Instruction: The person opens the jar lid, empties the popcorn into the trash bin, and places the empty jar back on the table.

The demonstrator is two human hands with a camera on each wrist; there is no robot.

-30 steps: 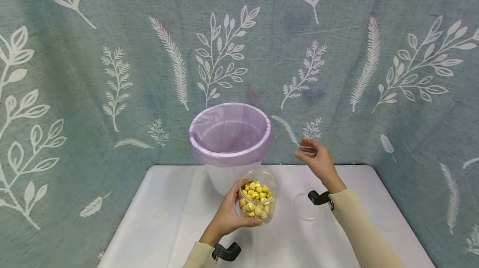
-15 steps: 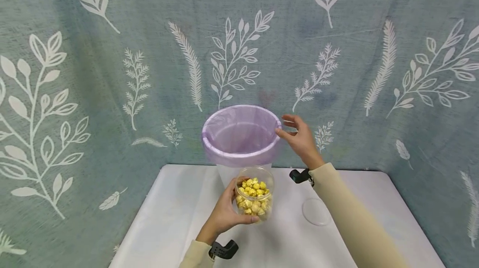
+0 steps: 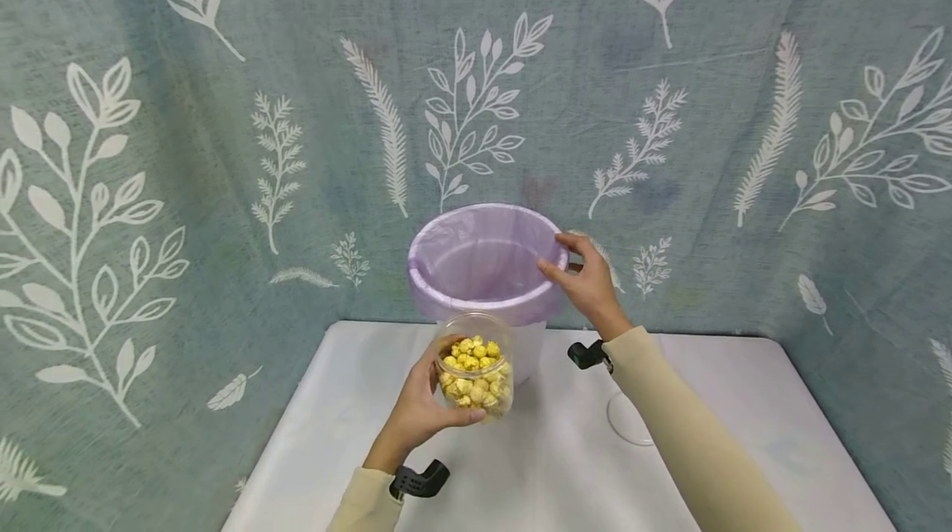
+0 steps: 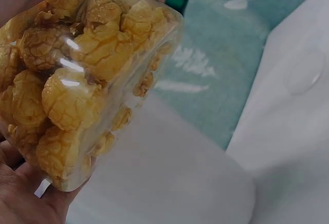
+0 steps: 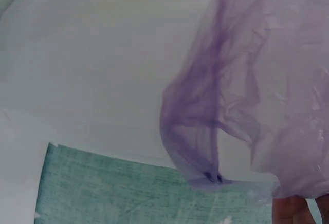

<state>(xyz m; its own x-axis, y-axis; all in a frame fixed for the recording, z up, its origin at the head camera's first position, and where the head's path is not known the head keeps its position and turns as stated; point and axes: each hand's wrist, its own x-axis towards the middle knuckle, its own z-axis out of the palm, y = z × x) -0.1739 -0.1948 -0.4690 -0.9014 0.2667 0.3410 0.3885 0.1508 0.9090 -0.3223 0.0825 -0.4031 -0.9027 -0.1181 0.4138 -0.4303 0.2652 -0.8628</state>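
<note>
In the head view my left hand (image 3: 424, 400) grips a clear plastic jar (image 3: 500, 408) from its left side, thumb low across the front. The jar is lidless and tilted, with yellow caramel popcorn (image 3: 476, 367) inside. Its base and the popcorn fill much of the left wrist view. Behind it stands a white trash bin (image 3: 531, 346) lined with a purple bag (image 3: 439, 296) folded over the rim. My right hand (image 3: 591, 280) holds the bin's right rim, thumb on the inner side and fingers outside. In the right wrist view fingertips (image 5: 293, 208) show at the purple plastic.
A round clear lid (image 3: 628, 420) lies on the white-covered table (image 3: 565, 466), partly hidden by the right sleeve. A green curtain with white leaf prints (image 3: 297, 144) hangs close behind the bin and along both sides.
My right hand has moved left from over the table's back right to the bin's rim and taken hold there. My left hand has moved the jar slightly left and up.
</note>
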